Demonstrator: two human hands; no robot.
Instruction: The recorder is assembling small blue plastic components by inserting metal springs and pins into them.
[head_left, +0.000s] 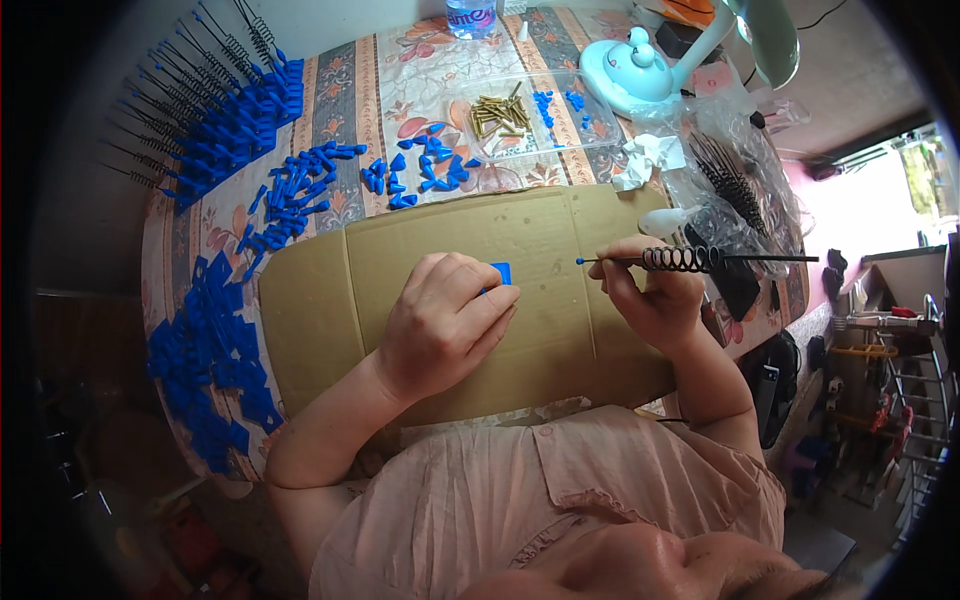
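Two hands are busy over a flat brown cardboard sheet (440, 350) that lies on a table. Under it is a flowery striped tablecloth (350, 100). The room is cluttered, and a metal rack (900, 400) stands off to the right.

The left hand (445, 325) is curled shut around a small blue plastic piece (500, 272). Only a corner of the piece peeks out past the fingers. The right hand (655, 290) pinches a thin black rod with a coiled spring (680, 259) on it. The rod lies level and its little blue tip points at the left hand. The tip is near the blue piece but not touching it.

A clear plastic tray (590, 130) sits at the back of the table. Inside it are a heap of small brass pins (500, 115) and a few blue bits. A crinkly clear plastic bag (740, 180) to the right holds more black rods. A water bottle (470, 15) stands at the far edge.

Lots of blue plastic pieces (300, 195) lie loose on the cloth, in piles to the left and behind the cardboard. At the far left, a row of finished rods with blue ends (215, 110) lies side by side. A pale blue desk lamp (640, 65) stands at the back right, with a crumpled white tissue (648, 155) close by.
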